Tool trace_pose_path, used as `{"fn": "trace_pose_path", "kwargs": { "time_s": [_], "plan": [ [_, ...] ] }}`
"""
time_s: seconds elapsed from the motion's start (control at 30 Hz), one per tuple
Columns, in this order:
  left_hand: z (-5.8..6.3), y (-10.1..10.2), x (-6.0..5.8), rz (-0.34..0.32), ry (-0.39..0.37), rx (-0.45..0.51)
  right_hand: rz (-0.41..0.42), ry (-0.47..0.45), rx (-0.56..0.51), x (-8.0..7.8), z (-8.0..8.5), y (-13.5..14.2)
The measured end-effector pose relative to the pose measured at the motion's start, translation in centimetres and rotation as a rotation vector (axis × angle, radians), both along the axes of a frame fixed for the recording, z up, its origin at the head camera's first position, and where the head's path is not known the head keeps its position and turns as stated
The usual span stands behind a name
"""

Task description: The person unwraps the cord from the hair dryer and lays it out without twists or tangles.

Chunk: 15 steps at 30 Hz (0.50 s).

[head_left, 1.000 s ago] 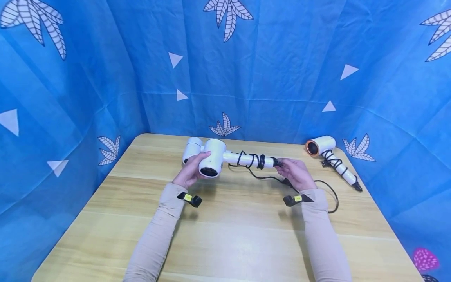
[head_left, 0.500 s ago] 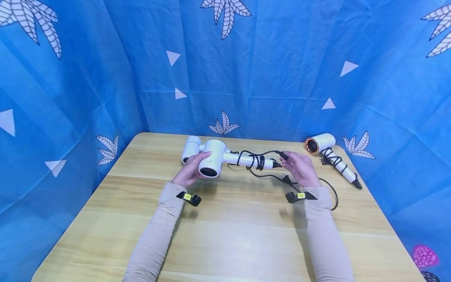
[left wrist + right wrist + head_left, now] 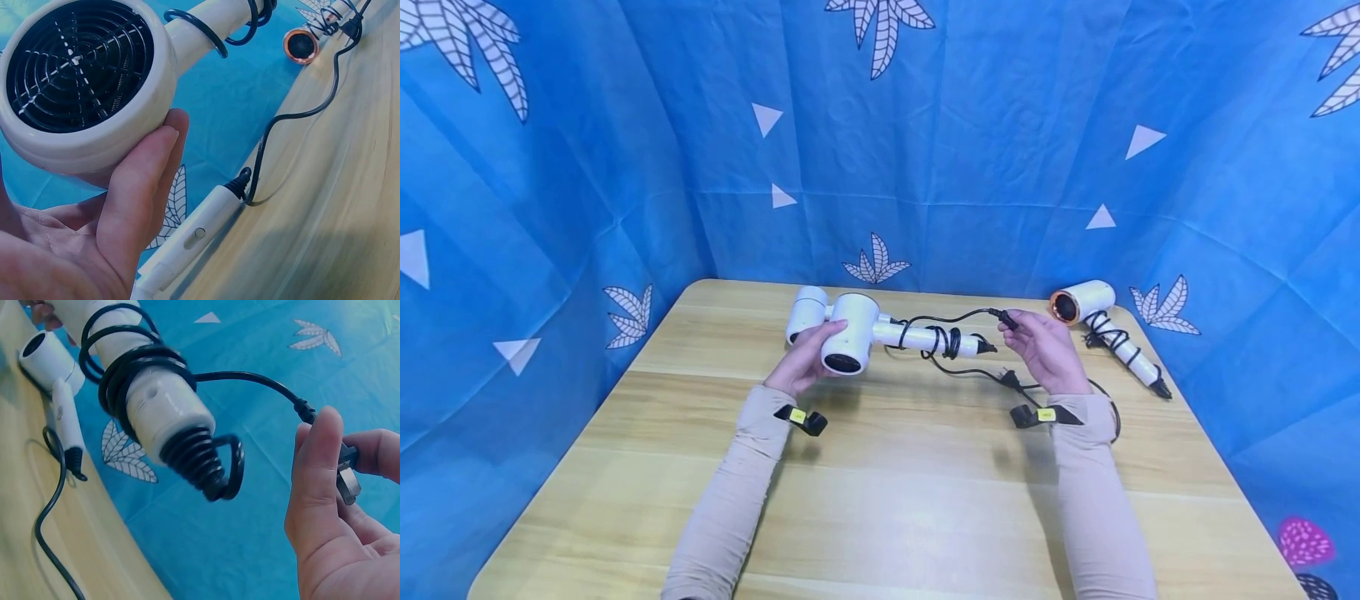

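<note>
A white hair dryer (image 3: 852, 333) is held above the table by its head in my left hand (image 3: 803, 360), thumb against the side. Its handle points right, with a black cord (image 3: 140, 372) wound several times round it. From the coils a loose end runs to a plug (image 3: 347, 464), pinched between the thumb and fingers of my right hand (image 3: 1047, 350). The metal prongs show past the fingers in the right wrist view. In the left wrist view the dryer's round black grille (image 3: 78, 65) faces the camera.
Behind the held dryer a second white hair dryer (image 3: 807, 312) lies on the table (image 3: 880, 500). Its black cord trails rightward to a plug (image 3: 1009, 380) under my right hand. A third hair dryer (image 3: 1092, 300) with a copper rim and wrapped cord lies back right. Blue curtains surround the table.
My right hand has moved up and right from the handle's end, drawing the plug and a length of cord away from the coils. My left hand keeps holding the dryer almost in place.
</note>
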State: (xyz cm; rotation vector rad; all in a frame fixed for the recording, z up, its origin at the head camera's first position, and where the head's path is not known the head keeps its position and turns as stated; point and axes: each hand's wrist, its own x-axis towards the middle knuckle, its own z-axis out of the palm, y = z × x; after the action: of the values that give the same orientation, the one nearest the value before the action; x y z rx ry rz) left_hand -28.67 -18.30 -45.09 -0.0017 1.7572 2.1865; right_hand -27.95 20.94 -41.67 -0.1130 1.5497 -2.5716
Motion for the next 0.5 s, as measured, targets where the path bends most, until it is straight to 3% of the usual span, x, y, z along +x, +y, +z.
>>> {"fn": "trace_pose_path", "kwargs": {
  "time_s": [0.5],
  "plan": [
    [0.0, -0.4, -0.1, 0.055, -0.019, 0.001, 0.068, 0.087, 0.031, 1.4, 1.6, -1.0]
  ]
}}
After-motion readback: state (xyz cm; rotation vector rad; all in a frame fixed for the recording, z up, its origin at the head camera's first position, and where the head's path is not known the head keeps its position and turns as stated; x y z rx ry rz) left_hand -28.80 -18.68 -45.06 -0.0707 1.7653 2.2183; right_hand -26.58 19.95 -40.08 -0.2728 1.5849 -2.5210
